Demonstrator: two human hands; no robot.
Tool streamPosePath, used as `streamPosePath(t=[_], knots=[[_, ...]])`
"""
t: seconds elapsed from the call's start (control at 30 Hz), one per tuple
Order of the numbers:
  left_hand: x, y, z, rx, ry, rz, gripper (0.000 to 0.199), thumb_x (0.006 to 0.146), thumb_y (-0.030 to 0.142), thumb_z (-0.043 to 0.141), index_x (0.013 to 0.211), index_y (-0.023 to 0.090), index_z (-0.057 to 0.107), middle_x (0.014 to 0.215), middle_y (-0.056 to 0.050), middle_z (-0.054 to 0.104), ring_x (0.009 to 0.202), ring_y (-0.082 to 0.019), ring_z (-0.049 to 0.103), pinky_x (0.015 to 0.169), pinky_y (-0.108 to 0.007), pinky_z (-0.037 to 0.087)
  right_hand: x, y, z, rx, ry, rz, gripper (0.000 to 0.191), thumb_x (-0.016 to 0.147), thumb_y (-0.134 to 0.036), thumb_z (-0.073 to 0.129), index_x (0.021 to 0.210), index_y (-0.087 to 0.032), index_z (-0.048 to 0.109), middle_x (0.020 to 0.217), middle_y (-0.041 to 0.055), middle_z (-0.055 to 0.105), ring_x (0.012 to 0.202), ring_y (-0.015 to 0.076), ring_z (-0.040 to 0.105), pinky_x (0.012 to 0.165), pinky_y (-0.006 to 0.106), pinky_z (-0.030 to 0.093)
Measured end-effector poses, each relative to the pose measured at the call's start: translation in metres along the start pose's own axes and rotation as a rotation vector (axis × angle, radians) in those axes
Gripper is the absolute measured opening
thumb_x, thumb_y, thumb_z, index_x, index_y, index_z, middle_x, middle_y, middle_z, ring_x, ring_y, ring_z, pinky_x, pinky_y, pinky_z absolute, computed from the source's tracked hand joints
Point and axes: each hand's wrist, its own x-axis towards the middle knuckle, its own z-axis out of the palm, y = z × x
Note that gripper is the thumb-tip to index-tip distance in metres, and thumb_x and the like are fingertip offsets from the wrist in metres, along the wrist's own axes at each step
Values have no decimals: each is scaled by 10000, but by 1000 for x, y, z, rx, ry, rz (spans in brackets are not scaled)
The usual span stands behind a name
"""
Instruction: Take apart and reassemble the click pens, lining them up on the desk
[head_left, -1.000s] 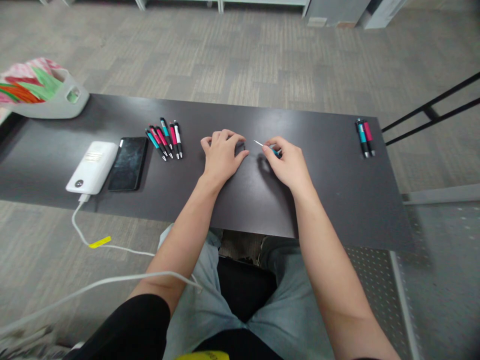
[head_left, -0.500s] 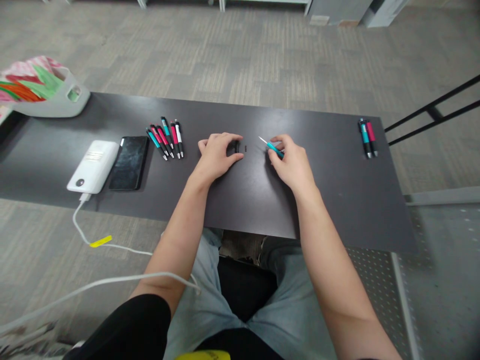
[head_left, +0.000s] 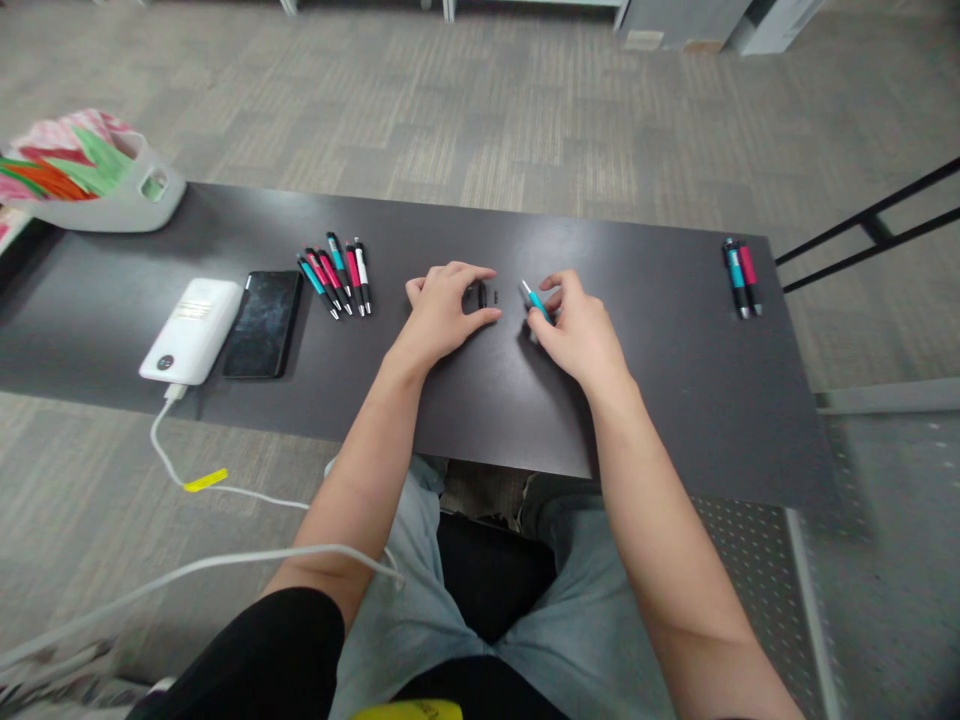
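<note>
My left hand (head_left: 444, 312) rests on the dark table, thumb and fingers spread apart around small black pieces (head_left: 483, 296) lying on the tabletop. Those pieces look like pen parts, too small to make out fully. To their right, my right hand (head_left: 581, 325) pinches a teal pen barrel (head_left: 537, 302) between thumb and fingers, its thin pale tip pointing up and left toward the pieces. The barrel's lower end is hidden by the hand.
On the dark table (head_left: 465, 420), several pens (head_left: 337, 275) lie left of my left hand, beside a black phone (head_left: 262, 325) and a white power bank (head_left: 192, 330) with a cable. Two pens (head_left: 741, 278) lie far right. A white basket (head_left: 150, 200) stands back left.
The teal barrel has turned more upright in my right hand, and less of it is covered. The whole view has shifted slightly; my left hand keeps its spread pose.
</note>
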Motion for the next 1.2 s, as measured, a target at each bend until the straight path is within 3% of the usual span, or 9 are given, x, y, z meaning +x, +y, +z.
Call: streamPosePath(t=[0.2,0.53,0.9,1.07,1.2], knots=[[-1,2,7,21,-20,83,539,1243,421,772,1779,395,815,1913,-135,683,1775,-443,531,1417,-624,408,2,-1,-3,18,-26,-42,283,974,-320,817,1230,-326,698,1162,113,905,1011,379,814,1022,512,656],[-6,12,18,91,-59,154,498,1308,484,680,1767,423,862,2015,-145,571,1854,-484,436,1484,-712,371,-1,-9,-4,12,-106,-88,374,998,-274,833,1351,-331,724,1274,132,889,1023,387,832,983,514,678],[-6,15,15,118,-60,133,469,1314,496,687,1733,406,879,2029,-143,555,1869,-467,425,1509,-707,347,-6,-13,-8,-27,-187,-145,423,1012,-268,803,1423,-323,716,1205,138,907,1073,433,861,1066,558,682],[-6,13,14,124,-63,133,496,1296,524,742,1760,389,856,2008,-166,570,1864,-476,424,1493,-702,357,-12,-13,-15,-54,-250,-140,461,1010,-278,802,1459,-323,709,1029,87,908,955,425,863,949,532,669],[-6,10,13,125,-51,133,506,1277,537,785,1755,386,862,1984,-171,588,1853,-486,435,1489,-702,351,-22,-11,-30,-152,-337,-103,445,968,-240,806,1401,-323,748,941,58,898,857,408,833,765,488,570]])
